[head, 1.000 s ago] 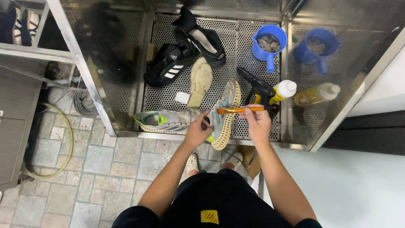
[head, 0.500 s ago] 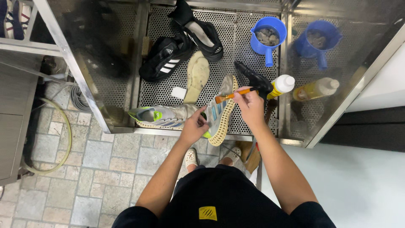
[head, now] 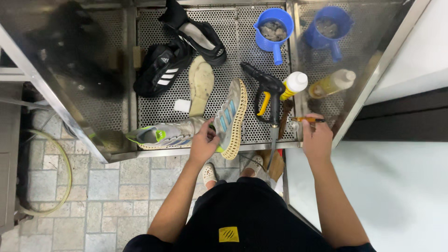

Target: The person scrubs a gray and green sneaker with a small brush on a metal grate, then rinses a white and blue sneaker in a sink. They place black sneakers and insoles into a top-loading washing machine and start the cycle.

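Note:
My left hand [head: 204,142] grips a grey sneaker with blue stripes and a cream lattice sole [head: 229,118], holding it on its side on the perforated metal wash tray [head: 233,56]. My right hand [head: 316,136] is off to the right of the shoe, near the tray's right edge, closed on a small orange-handled brush [head: 308,120]. A second grey sneaker with green accents [head: 161,134] lies at the tray's front left, beside my left hand.
A black spray gun with a yellow trigger [head: 266,95] lies between my hands. Behind it are a yellow bottle with a white cap [head: 295,84], a blue jug [head: 274,29], a beige insole [head: 200,84], black sneakers [head: 163,70] and a white soap block [head: 181,106]. Shiny steel walls reflect these items. A hose [head: 56,186] lies on the tiled floor.
My right hand has carried the brush away from the grey sneaker to the right edge of the tray. My left hand still holds the shoe.

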